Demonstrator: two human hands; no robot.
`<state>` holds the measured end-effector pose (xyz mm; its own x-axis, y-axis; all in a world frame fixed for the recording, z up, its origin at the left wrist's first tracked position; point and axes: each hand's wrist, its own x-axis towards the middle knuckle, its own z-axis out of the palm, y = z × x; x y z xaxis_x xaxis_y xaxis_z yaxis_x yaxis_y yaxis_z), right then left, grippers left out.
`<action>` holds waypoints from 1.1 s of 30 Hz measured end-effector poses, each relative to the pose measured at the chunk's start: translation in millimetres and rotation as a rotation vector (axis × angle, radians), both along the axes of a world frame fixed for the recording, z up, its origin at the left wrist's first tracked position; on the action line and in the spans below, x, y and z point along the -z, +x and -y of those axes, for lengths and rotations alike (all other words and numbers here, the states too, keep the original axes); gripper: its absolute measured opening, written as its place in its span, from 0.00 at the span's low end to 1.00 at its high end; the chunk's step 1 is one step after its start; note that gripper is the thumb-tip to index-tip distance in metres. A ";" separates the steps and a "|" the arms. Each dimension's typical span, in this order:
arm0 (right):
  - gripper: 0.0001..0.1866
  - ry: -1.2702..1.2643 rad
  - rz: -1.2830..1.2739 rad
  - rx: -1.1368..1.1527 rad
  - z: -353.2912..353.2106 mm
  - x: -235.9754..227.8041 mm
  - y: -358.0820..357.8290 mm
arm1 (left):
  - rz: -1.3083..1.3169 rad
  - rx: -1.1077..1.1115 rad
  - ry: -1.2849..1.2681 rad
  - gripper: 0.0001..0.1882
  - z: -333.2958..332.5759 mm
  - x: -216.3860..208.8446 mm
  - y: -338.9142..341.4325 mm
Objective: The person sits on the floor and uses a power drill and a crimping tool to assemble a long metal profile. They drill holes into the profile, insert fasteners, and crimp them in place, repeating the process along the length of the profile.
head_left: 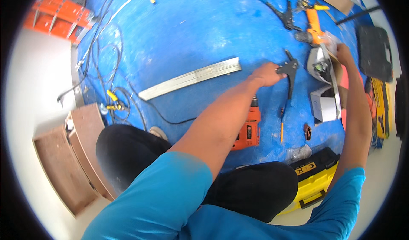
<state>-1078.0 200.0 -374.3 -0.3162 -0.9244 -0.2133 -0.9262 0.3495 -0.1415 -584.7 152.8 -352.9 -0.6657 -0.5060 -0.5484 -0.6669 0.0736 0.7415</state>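
Observation:
My left hand reaches across the blue floor sheet, its fingers closed at the head of a dark hand riveter with long handles. My right hand is at the far end of an open cardboard box with small items inside. Its fingers appear closed on a clear plastic bag, though they are partly hidden. Just beyond the bag lies an orange cordless drill. Below my left forearm rests a red corded drill. A yellow pencil lies below the riveter.
Pale metal strips lie left of my hands. Another riveter is at the far right, near a black case. A yellow toolbox stands by my knee. Cables, an orange ladder and a wooden cabinet are left.

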 end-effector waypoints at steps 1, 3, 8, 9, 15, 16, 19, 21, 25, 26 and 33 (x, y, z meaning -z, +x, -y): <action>0.14 0.005 -0.024 0.019 0.6 -5.9 4.7 | -0.012 -0.012 -0.016 0.27 -0.3 -0.5 2.0; 0.16 -0.042 0.086 0.185 -5.3 -21.7 16.3 | -0.001 -0.002 -0.022 0.27 -1.2 -1.7 4.0; 0.17 -0.240 -0.009 0.367 -26.9 -87.2 52.9 | -0.040 -0.034 -0.005 0.26 -3.7 1.7 5.9; 0.17 -0.375 0.038 0.405 -31.4 -101.1 64.6 | -0.047 -0.025 -0.014 0.26 -4.3 4.2 4.7; 0.12 -1.015 0.725 0.687 -84.3 -161.3 195.0 | -0.164 -0.023 -0.053 0.26 -4.4 21.6 3.9; 0.13 -1.001 0.743 0.699 -94.1 -164.9 224.9 | -0.142 -0.059 -0.078 0.28 -5.4 21.6 6.6; 0.15 -0.858 0.893 0.745 -118.2 -171.1 312.6 | -0.288 -0.197 0.180 0.21 -8.1 11.0 24.3; 0.15 -0.766 0.798 0.712 -120.2 -186.8 350.4 | -0.357 -0.347 0.247 0.25 -11.4 -8.6 35.7; 0.16 -0.663 0.609 0.570 -94.4 -260.9 375.5 | -0.661 -0.443 0.053 0.22 6.0 -81.1 46.5; 0.16 -0.724 0.627 0.532 -84.5 -281.4 382.1 | -0.709 -0.471 -0.002 0.20 12.7 -105.1 45.3; 0.12 -0.942 0.281 0.316 -56.0 -412.4 442.3 | -0.663 -0.326 -0.583 0.23 39.3 -270.1 85.5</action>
